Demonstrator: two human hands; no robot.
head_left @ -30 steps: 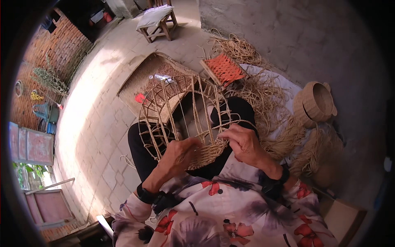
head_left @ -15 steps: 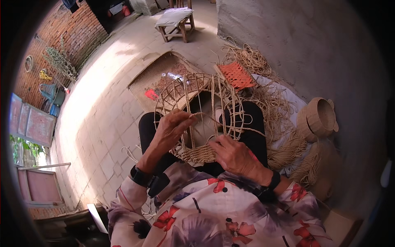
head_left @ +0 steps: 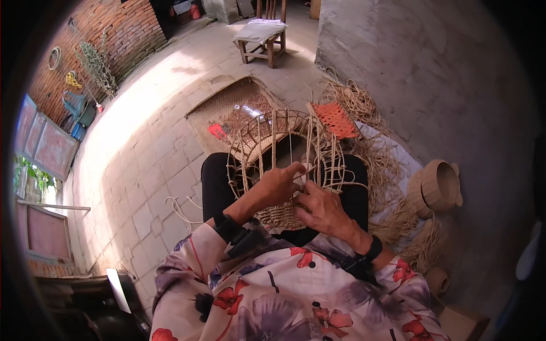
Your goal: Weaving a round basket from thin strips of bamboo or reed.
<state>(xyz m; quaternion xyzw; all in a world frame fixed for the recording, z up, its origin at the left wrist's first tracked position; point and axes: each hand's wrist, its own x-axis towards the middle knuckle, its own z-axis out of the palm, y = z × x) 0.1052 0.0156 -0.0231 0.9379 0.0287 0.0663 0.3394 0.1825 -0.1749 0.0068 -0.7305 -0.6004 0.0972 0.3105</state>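
A half-woven round basket [head_left: 278,217] of tan straw cord rests across my lap, its woven band close to me and bare cords stretched over a curved frame beyond. My left hand [head_left: 280,185] reaches over its middle, fingertips pinched on a thin cord near the upright strands. Close beside it, my right hand [head_left: 324,209] is closed at the right end of the woven band, thumb below and fingers above. The fingertips of both hands nearly meet, and part of the cord between them is hidden.
A woven tray [head_left: 207,109] with small reddish bits lies ahead. To its right are an orange woven piece [head_left: 336,119], loose cord bundles [head_left: 380,165] on a white sheet and a finished round basket [head_left: 441,184]. Farther off stands a wooden chair [head_left: 261,40] by the grey wall [head_left: 421,74].
My left hand has moved right and slightly down, from the basket's left side to beside my right hand. The right hand has stayed near the woven band. The whole view has shifted slightly.
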